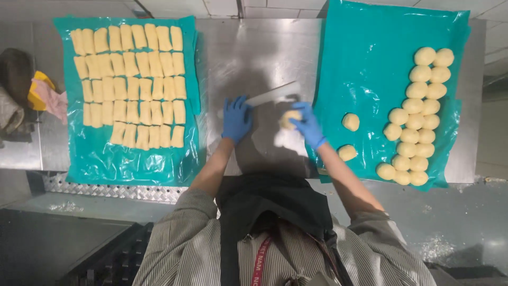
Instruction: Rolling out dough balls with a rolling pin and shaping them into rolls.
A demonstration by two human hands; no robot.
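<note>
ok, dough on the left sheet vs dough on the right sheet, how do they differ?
Shape: the left sheet's pieces are oblong cut blocks; the right sheet's pieces are round balls.
Layout: the blocks sit in tight rows filling most of the left teal sheet; the balls bunch in a column at the right teal sheet edge, with two loose.
Count: more blocks than balls.
Shared: same pale yellow dough on teal plastic.

My steel bench (254,50) carries, left of its bare centre, a teal sheet (90,159) (rows of dough strips on it); right, a second teal sheet (370,63); a metal scraper (272,94) lies at centre.
</note>
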